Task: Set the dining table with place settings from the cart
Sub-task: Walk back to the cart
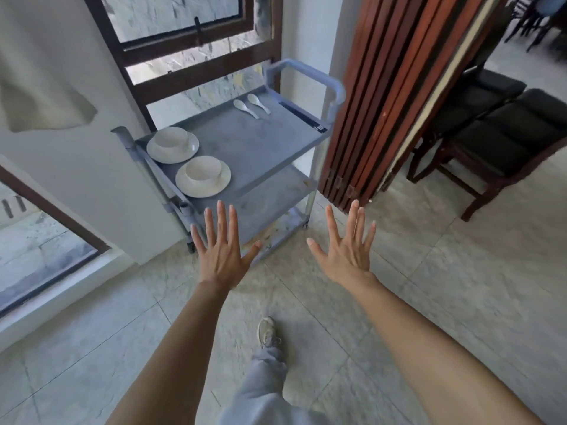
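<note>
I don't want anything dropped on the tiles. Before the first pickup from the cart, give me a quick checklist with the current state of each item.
1. Both hands free: ok. The left hand and right hand are open, fingers spread, holding nothing.
2. Hands at the cart: not ok, they are short of its top shelf.
3. Bowls seated on plates: ok. The near bowl sits on its plate, the far bowl on its plate.
4. Spoons within sight: ok, two lie side by side at the far end.
5. Chopsticks: cannot tell the count; dark sticks lie along the right rim.
6. Dining table: cannot tell, it is not clearly in view.
</note>
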The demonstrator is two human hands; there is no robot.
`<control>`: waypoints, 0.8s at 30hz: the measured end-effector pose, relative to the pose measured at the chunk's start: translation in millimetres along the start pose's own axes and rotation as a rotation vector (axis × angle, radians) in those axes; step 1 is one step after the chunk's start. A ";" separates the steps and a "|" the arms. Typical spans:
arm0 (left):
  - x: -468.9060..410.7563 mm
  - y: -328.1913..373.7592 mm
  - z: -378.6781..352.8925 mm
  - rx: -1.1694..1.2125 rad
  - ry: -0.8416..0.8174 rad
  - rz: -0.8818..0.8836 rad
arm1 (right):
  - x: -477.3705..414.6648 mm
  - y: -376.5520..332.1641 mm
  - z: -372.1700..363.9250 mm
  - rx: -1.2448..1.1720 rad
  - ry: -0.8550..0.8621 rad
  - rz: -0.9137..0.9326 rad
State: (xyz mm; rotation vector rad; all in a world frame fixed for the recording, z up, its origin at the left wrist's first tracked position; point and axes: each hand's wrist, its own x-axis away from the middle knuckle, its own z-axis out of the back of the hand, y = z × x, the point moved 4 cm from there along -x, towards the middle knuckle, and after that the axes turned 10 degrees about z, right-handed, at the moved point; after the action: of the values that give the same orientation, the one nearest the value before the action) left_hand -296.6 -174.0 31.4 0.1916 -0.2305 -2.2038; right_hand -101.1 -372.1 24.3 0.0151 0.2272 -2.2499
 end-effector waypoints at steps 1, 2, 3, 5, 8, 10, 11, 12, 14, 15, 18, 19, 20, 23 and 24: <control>-23.6 -2.4 0.2 0.006 0.010 0.012 | -26.3 -4.2 -0.8 0.006 -0.005 0.016; -47.7 -4.6 1.6 0.008 0.017 0.027 | -52.9 -8.6 -0.9 0.015 -0.009 0.032; -71.3 -7.0 3.9 0.015 0.014 0.045 | -78.9 -13.1 -0.6 0.007 -0.017 0.040; -115.0 -13.6 9.4 0.038 0.002 0.091 | -127.1 -24.2 0.8 -0.025 -0.036 0.048; -170.8 -27.6 12.8 0.109 -0.014 0.213 | -191.9 -42.2 -1.6 -0.082 -0.064 0.083; -198.6 -38.9 11.6 0.217 -0.024 0.330 | -231.5 -54.8 -8.1 -0.125 -0.105 0.116; -209.7 -44.8 8.8 0.283 -0.033 0.385 | -250.2 -61.4 -13.6 -0.162 -0.134 0.132; -219.7 -50.6 4.5 0.355 -0.045 0.432 | -268.4 -68.2 -20.3 -0.204 -0.173 0.150; -236.2 -59.3 -7.0 0.503 -0.092 0.507 | -302.2 -82.8 -36.7 -0.277 -0.265 0.190; -243.0 -62.3 -13.8 0.558 -0.120 0.544 | -318.4 -90.7 -45.9 -0.318 -0.327 0.207; -260.4 -69.5 -36.3 0.613 -0.153 0.681 | -365.5 -118.2 -76.6 -0.462 -0.528 0.259; -264.7 -71.0 -44.5 0.632 -0.159 0.733 | -380.2 -126.8 -87.2 -0.491 -0.577 0.280; -267.6 -70.8 -52.9 0.658 -0.163 0.777 | -394.0 -134.2 -98.1 -0.511 -0.612 0.303; -272.9 -64.0 -70.1 0.677 -0.132 0.903 | -429.4 -151.7 -122.8 -0.508 -0.701 0.311; -273.0 -61.2 -73.7 0.669 -0.108 0.960 | -437.4 -157.0 -129.7 -0.518 -0.723 0.308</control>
State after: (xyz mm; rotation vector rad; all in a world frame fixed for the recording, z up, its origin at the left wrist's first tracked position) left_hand -165.0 73.8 -39.3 0.2558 -0.9098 -1.1253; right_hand 48.3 82.1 -39.8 -0.9509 0.3705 -1.7026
